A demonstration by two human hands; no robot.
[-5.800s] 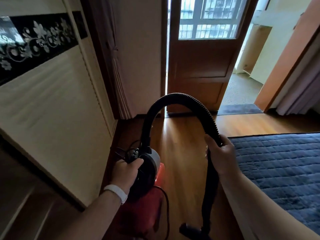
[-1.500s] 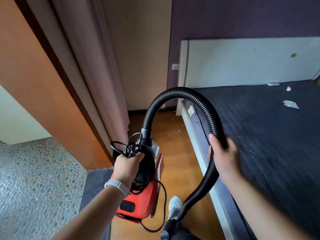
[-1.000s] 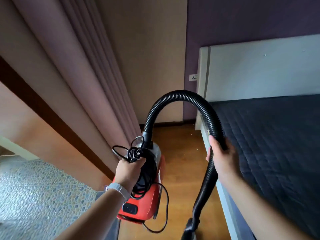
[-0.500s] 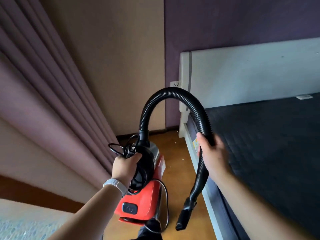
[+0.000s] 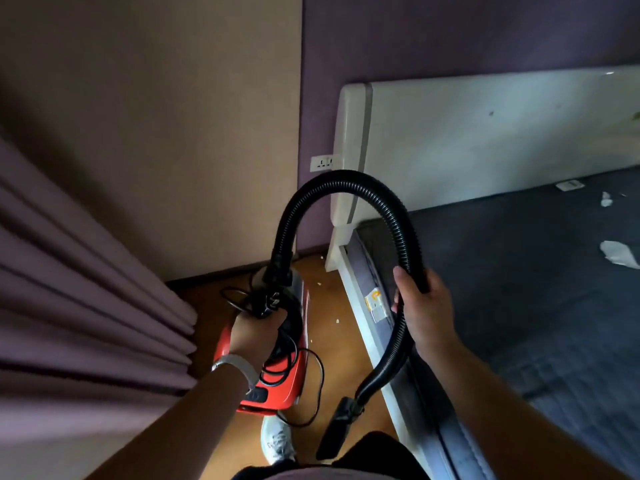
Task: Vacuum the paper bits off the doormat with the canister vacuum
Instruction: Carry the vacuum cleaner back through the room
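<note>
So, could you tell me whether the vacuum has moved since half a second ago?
Cannot tell: the vacuum sits similarly below the wall socket, and the head camera itself shifted.

A beige wall [image 5: 156, 116] meets a purple wall [image 5: 450, 32] at the corner, with a white socket [image 5: 322, 163] low on the purple one just beside the white headboard [image 5: 502, 140]. Mauve curtains [image 5: 69, 289] hang in folds at the left. The floor [image 5: 343, 344] is orange-brown wood (dark skirting at its far edge). A dark quilted mattress [image 5: 536, 323] fills the right, in dim light
</note>
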